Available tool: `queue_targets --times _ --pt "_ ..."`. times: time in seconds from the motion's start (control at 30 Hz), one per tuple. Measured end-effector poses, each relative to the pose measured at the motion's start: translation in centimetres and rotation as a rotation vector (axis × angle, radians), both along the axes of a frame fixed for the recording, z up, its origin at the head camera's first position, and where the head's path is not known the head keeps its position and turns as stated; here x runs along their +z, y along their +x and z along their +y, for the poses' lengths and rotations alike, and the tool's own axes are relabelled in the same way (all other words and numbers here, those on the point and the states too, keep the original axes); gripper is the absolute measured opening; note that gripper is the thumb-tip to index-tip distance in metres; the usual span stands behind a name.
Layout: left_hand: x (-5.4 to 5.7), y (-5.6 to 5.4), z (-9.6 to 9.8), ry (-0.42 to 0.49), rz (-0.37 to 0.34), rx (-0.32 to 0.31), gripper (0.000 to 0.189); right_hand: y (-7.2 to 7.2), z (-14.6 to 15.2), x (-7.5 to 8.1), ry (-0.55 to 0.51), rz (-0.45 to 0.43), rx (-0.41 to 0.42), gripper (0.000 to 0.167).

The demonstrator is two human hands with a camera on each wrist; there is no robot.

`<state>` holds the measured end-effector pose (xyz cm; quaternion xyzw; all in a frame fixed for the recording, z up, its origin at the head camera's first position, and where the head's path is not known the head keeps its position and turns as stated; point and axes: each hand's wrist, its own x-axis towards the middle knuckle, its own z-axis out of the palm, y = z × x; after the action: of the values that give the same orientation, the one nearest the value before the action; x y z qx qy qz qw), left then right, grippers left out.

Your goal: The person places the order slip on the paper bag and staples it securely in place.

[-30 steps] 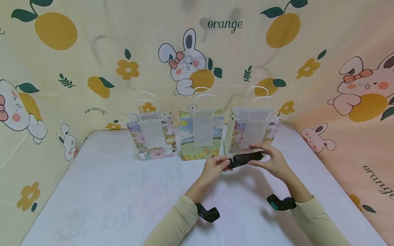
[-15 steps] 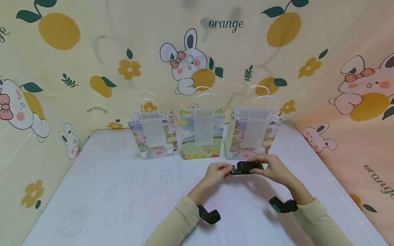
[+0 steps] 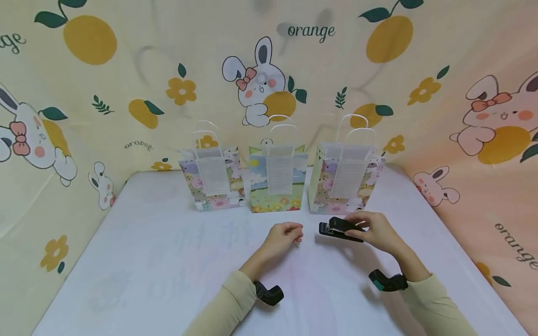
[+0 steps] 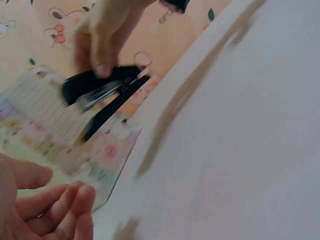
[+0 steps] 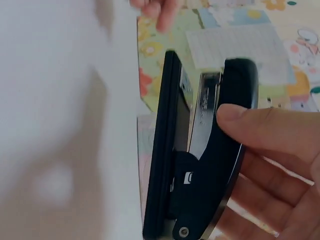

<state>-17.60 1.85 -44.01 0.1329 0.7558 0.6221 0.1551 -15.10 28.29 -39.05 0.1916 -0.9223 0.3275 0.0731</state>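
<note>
A black stapler (image 5: 200,150) hangs above the white table in my right hand (image 3: 376,232), which grips it with the thumb on one side and fingers on the other. Its base and upper arm stand apart at the front, with the metal magazine showing between them in the right wrist view. To the left of the stapler is my left hand (image 3: 282,239), apart from it and holding nothing. In the left wrist view the fingers (image 4: 75,202) of that hand are loosely curled.
Three paper gift bags with white handles stand along the back of the table (image 3: 168,261): a left animal-print bag (image 3: 235,186), a middle meadow-print bag (image 3: 260,200) and a right animal-print bag (image 3: 325,186). A patterned cloth (image 3: 201,28) hangs behind.
My left hand has let go of the stapler's front end and moved left. The right hand keeps hold of the stapler, whose parts now show spread apart. The head view has shifted slightly.
</note>
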Motion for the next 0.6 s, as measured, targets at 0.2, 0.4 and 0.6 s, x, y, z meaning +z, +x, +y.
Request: queue_targets --times 0.2,0.4,0.6 --pt "-0.7 1.0 -4.7 -0.085 0.038 -0.007 0.028 0.7 1.7 -0.3 0.016 -0.09 -0.158 0.028" --pt "-0.6 2.5 -9.0 -0.088 0.012 0.03 0.03 1.5 2.9 -0.2 0.054 -0.144 -0.256 0.034" --pt "-0.2 3.5 -12.3 -0.087 -0.02 0.035 0.033 1.9 3.4 -1.1 0.088 -0.172 -0.339 0.036"
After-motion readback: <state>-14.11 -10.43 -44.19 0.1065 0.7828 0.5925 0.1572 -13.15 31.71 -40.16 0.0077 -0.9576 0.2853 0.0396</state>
